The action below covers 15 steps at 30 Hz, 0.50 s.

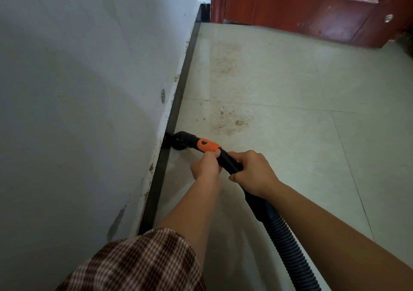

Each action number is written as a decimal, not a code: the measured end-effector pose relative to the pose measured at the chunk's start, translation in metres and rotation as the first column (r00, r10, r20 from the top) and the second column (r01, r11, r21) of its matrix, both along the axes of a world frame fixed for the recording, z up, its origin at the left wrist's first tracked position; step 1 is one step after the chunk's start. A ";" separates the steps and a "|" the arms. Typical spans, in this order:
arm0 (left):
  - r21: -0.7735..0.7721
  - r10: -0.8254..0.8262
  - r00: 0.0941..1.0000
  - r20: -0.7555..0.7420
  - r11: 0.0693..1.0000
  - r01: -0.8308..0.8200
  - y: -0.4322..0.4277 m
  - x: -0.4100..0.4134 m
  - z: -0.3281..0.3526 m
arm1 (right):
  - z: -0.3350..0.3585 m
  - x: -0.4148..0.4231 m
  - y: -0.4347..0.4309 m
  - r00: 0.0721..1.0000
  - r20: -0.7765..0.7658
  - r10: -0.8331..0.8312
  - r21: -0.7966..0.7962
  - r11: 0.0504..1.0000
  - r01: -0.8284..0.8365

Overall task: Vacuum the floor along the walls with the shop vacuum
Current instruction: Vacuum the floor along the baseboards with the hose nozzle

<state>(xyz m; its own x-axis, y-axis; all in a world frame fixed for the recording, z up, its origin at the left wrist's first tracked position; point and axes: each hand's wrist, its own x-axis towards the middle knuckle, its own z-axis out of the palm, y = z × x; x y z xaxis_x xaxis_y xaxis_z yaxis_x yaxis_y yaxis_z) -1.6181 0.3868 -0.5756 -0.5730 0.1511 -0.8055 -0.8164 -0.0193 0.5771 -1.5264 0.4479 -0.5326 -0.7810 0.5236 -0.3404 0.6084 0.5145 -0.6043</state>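
A black vacuum wand (228,160) with an orange collar (207,145) runs from my hands to a black nozzle (176,142). The nozzle sits on the pale tiled floor (279,85), pressed against the dark baseboard (178,94) of the white wall (78,78). My left hand (206,164) grips the wand just behind the orange collar. My right hand (253,173) grips it a little further back, where the ribbed black hose (288,248) begins and trails off to the lower right. Brown dust (230,118) lies on the tiles ahead of the nozzle.
A dark red door (312,6) closes off the far end of the floor. More dust (225,60) is scattered nearer the door, a short way out from the baseboard. The wall's lower edge is chipped and stained. A plaid sleeve (138,261) covers my left upper arm.
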 end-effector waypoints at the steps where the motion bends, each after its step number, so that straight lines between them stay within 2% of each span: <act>1: -0.002 0.001 1.000 -0.002 1.000 -0.001 -0.001 0.000 0.000 | 0.000 0.000 0.000 1.000 -0.003 -0.003 -0.009 1.000 0.003; 15: -0.119 -0.032 0.999 -0.024 0.992 0.029 -0.007 0.024 -0.002 | 0.009 0.025 0.016 0.997 0.066 0.049 -0.091 0.995 -0.042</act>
<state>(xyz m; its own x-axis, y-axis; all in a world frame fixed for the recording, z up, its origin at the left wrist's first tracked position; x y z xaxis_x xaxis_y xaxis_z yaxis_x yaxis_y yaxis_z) -1.5939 0.3802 -0.5773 -0.5903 0.0730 -0.8039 -0.8004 0.0753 0.5947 -1.5013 0.4639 -0.5238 -0.7769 0.4533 -0.4371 0.6267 0.4886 -0.6071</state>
